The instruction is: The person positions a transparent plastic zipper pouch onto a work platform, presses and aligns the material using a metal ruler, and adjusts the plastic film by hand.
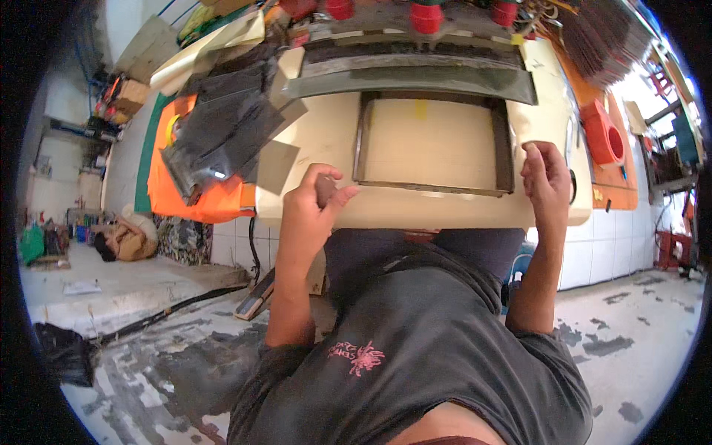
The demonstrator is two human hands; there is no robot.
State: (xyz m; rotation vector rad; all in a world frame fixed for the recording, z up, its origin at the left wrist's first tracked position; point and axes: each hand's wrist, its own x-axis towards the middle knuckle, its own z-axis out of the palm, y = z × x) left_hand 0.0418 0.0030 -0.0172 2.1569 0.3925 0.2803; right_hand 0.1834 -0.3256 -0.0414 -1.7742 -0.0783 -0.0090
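My left hand (310, 202) is raised at the table's near side, left of a dark rectangular frame (509, 148). Its fingers curl around a small brown block (325, 190), partly hidden by the hand. Just right of the frame, my right hand (546, 176) hovers with its fingers loosely bent and apart, and I see nothing in it. The thin-sided frame lies on the cream work surface (326, 133), a bit of yellow tape (420, 110) inside its far edge. Beyond it, a long dark strip (415, 81) runs across.
Dark flat sheets (230, 126) pile up on orange material (189, 182) at the left. Red spools (426, 18) stand along the far side. At the right sit a red holder with a round opening (602, 133) and a stack of dark sheets (604, 41). Someone lies on the floor (133, 236), far left.
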